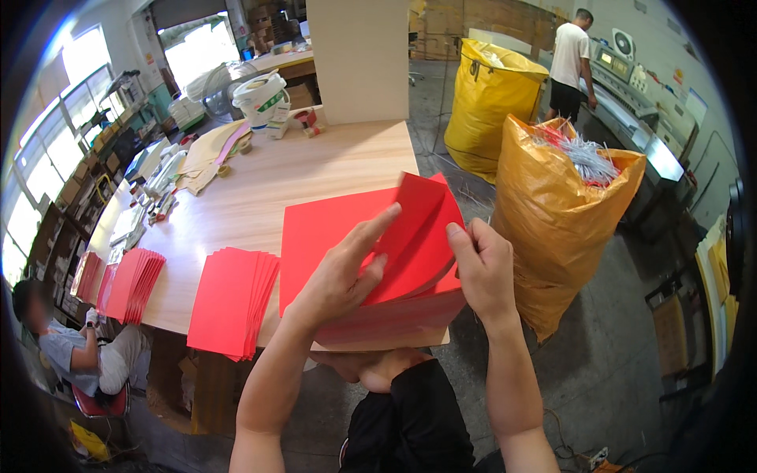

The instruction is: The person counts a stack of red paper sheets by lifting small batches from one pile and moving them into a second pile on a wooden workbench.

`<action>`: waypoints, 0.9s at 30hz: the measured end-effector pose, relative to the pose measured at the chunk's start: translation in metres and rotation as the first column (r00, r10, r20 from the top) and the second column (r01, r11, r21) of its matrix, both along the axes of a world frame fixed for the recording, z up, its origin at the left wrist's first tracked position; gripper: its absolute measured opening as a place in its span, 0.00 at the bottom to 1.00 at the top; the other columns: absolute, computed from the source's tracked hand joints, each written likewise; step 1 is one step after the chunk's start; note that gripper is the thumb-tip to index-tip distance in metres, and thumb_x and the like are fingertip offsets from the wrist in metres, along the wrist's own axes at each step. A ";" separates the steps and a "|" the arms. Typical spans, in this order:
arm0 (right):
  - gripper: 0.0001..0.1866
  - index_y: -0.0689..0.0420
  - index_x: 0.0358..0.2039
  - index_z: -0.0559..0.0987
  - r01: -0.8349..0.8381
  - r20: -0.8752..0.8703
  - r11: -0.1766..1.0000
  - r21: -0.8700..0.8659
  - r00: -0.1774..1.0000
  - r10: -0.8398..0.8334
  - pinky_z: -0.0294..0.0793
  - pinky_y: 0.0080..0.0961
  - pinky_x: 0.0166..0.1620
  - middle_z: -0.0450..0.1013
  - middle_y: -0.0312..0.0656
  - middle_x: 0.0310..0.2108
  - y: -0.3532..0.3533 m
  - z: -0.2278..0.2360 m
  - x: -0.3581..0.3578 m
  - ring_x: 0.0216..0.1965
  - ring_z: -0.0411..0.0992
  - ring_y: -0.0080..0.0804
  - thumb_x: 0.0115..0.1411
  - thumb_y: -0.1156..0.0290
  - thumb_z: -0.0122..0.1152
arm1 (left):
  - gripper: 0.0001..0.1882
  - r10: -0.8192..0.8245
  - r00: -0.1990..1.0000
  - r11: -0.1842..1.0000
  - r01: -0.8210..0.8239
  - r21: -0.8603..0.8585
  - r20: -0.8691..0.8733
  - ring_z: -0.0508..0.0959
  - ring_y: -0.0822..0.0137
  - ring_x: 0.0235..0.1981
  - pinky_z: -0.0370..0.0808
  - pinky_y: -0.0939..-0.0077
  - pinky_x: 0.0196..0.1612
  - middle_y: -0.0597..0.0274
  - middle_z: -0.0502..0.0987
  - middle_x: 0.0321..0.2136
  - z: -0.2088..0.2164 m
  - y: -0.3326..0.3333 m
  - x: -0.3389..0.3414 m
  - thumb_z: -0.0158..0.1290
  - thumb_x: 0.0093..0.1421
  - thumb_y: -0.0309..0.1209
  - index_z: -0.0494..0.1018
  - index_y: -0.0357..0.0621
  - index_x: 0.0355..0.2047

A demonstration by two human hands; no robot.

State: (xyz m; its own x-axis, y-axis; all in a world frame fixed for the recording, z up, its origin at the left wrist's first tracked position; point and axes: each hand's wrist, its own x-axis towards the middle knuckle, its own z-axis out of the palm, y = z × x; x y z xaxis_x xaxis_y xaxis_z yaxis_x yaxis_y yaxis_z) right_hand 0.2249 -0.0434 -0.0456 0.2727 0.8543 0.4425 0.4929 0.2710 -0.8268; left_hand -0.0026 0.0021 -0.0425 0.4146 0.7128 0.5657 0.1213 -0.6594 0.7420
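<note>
A thick stack of red paper sheets lies at the table's near right corner. Several of its top sheets are bent up and curl at the right side. At that curled edge my right hand is closed, pinching the sheets between thumb and fingers. My left hand reaches across the stack, its fingers stretched and its thumb apart, with the fingertips against the raised sheet's left edge. To the left, a fanned pile of red sheets overhangs the table's front edge. Another fanned red pile lies farther left.
The wooden table meets a pillar at its back. A white bucket and tape rolls stand there. An orange sack and a yellow sack stand right. One person works at a machine; another sits left.
</note>
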 end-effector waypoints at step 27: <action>0.21 0.52 0.22 0.69 -0.328 -0.724 0.945 0.011 0.649 0.234 0.66 0.23 0.26 0.68 0.33 0.18 -0.002 0.013 0.002 0.21 0.72 0.25 0.73 0.66 0.62 | 0.18 -0.074 0.953 0.985 0.117 0.130 -0.293 0.80 0.44 0.61 0.78 0.56 0.62 0.46 0.76 0.62 -0.005 0.010 -0.010 0.65 0.66 0.28 0.82 0.52 0.56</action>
State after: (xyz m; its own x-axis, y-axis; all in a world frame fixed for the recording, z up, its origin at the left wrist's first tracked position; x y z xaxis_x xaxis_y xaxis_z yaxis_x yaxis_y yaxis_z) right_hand 0.2273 -0.0455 -0.0326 0.2009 0.9726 0.1173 -0.3365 0.1809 -0.9241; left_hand -0.0127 0.0117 -0.0471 0.6360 0.5813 0.5075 0.2452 -0.7758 0.5814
